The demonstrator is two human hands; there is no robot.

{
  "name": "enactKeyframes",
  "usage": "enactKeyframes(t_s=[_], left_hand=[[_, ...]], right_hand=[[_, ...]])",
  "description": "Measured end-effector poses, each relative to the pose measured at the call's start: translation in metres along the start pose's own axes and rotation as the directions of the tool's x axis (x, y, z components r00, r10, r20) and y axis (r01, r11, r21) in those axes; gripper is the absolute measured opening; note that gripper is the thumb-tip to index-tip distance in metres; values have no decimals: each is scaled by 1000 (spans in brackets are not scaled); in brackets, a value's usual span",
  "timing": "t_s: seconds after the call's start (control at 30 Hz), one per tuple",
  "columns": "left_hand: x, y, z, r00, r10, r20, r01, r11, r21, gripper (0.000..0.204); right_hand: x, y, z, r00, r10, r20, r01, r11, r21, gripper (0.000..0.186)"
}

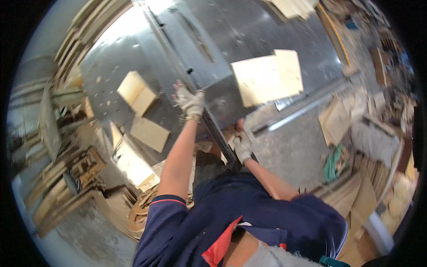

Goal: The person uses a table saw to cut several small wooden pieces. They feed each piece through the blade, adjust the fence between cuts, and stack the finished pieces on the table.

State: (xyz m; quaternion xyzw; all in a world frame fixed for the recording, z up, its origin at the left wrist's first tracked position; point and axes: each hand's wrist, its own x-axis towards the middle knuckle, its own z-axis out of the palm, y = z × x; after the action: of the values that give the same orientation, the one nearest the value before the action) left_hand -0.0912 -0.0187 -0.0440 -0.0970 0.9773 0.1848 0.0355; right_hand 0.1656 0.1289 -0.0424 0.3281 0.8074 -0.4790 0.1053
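Note:
My left hand (190, 102), in a pale fingerless-looking work glove, lies with spread fingers across a long metal bar (214, 127). The bar runs over a dark metal machine table (222, 99) toward my waist. Close to the bar's near end is my right hand (242, 147), also gloved, by the table's front edge. Its fingers are partly hidden and blurred, so their grip does not show. Left of the bar lie small pale wood boards (137, 93) and a separate flat board (150, 133). Pale panels (267, 79) rest on the table to the right.
A metal rail (302, 111) extends along the table's right front. More panels (291, 6) sit at the far edge. Wood offcuts (66, 180) are heaped at left. At right stand leaning boards (336, 120), a green cloth (332, 164) and a grey sack (374, 142).

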Motion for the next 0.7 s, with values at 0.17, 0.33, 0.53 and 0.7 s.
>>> enactKeyframes(t_s=[0.17,0.33,0.53,0.7], left_hand=[[1,-2,-2,999,-50,-13,48,990,-133,107],[3,0,-2,998,-63,-30,58,988,-141,106],[4,1,-3,997,-75,-9,73,984,-161,100],[6,7,-5,996,-55,-65,39,974,-221,95]], right_hand=[[19,31,50,196,655,730,-882,-208,423,34],[50,18,74,450,433,781,-825,-134,549,35],[65,11,80,530,417,738,-817,17,577,36],[60,8,56,588,320,743,-740,583,335,37]])
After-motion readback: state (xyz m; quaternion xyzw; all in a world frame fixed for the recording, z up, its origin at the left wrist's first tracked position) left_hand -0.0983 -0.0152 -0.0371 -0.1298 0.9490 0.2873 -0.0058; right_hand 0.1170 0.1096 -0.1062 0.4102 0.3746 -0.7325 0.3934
